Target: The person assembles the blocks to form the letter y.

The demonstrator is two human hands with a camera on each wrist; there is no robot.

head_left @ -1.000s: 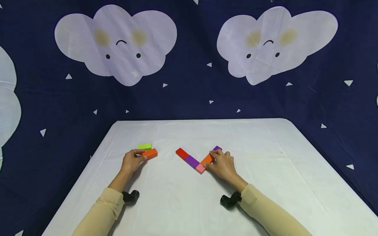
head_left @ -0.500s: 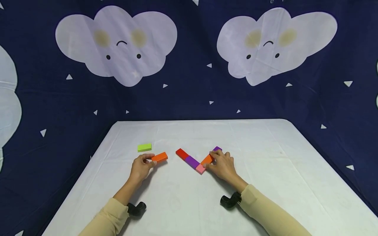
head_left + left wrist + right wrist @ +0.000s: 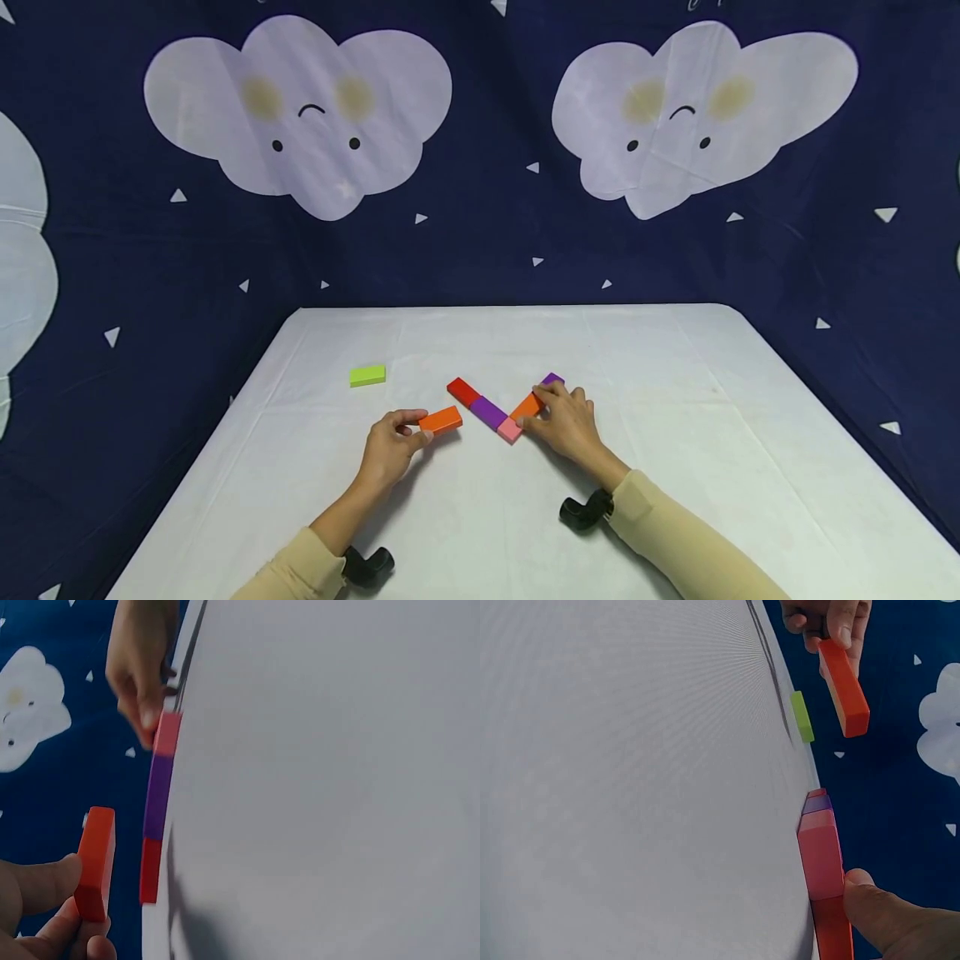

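Observation:
My left hand pinches an orange block between thumb and fingers, held above the table left of a V-shaped row of blocks. The row's left arm has a red block at its end, then a purple block. A pink block forms the near corner. Along the right arm lie a second orange block and another purple block, partly covered by fingers. My right hand grips that second orange block, thumb near the pink one; in the right wrist view its thumb lies against the row's side.
A lime green block lies alone at the left of the white-covered table. Behind the table hangs a dark blue cloth with clouds and small triangles. Each wrist wears a black camera mount, such as the right one.
The left hand has carried its orange block rightward and nearer the person, away from the lime green block towards the row. The right hand has stayed in place on the row.

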